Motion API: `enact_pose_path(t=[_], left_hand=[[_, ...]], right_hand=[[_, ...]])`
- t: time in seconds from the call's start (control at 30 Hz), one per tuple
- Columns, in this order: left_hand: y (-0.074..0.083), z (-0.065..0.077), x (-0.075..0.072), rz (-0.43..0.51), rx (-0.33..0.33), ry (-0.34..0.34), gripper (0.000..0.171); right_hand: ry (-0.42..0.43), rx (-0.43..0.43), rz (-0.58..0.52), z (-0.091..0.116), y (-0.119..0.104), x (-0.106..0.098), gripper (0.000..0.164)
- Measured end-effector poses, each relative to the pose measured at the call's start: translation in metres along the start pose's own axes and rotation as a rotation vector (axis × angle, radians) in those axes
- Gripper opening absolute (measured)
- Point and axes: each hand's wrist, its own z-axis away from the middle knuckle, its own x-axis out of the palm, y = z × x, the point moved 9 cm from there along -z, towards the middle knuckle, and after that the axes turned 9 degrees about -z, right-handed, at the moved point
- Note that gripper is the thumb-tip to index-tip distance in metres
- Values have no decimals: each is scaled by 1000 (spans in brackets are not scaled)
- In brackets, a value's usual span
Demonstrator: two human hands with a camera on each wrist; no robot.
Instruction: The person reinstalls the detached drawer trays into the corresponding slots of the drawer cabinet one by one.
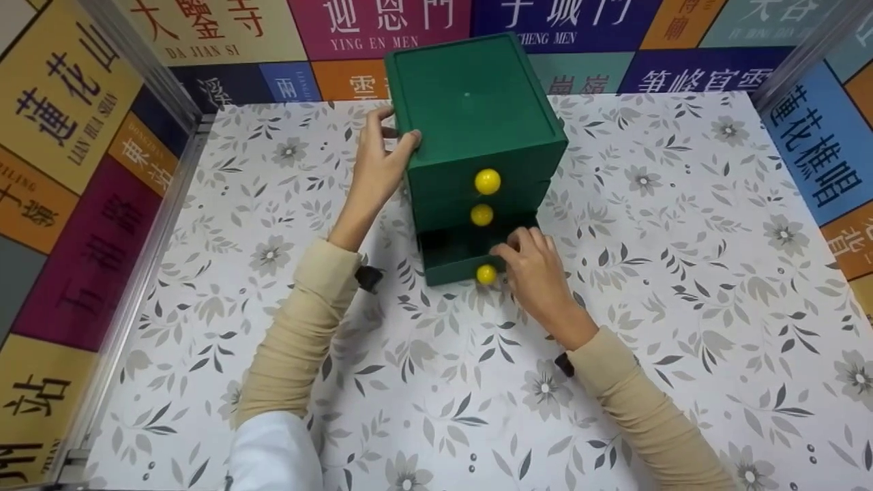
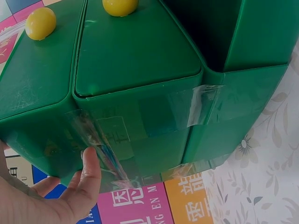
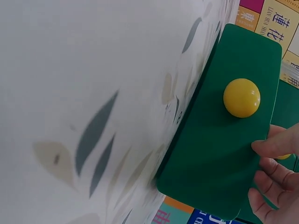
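A green drawer cabinet (image 1: 470, 102) with yellow round knobs stands at the far middle of the table. Its bottom drawer (image 1: 453, 269) is pulled out, while the upper two are closed. My left hand (image 1: 382, 153) rests against the cabinet's left side, thumb near the top edge and fingers spread; in the left wrist view its thumb touches the taped side. My right hand (image 1: 539, 273) pinches the bottom drawer's front rim, right of the yellow knob (image 1: 486, 274). In the right wrist view the thumb lies on the drawer front (image 3: 219, 140) and the fingers are behind it.
The cabinet stands on a table (image 1: 668, 286) covered in white floral cloth. Behind it rises a wall panel (image 1: 382, 27) of coloured blocks with lettering, and a similar panel (image 1: 75, 225) borders the left side. Clear tape (image 2: 203, 105) runs across the cabinet's side.
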Motion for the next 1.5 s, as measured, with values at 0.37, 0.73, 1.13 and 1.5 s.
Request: enact_pose_path(t=[0.37,0.73,1.13,1.5], left_hand=[[-1,0,0,7,-2,2,53],[-1,0,0,1,6,10,54],[1,-1,0,-2,15,8,53],[-1,0,0,6,-2,8,53]], right_hand=[[61,-41,-25,-15,6,3,22],[77,-69,-86,-17,11,1,16],[-102,64,-265,9,20,9,18],[-254,144,-303,6,23,31,25]])
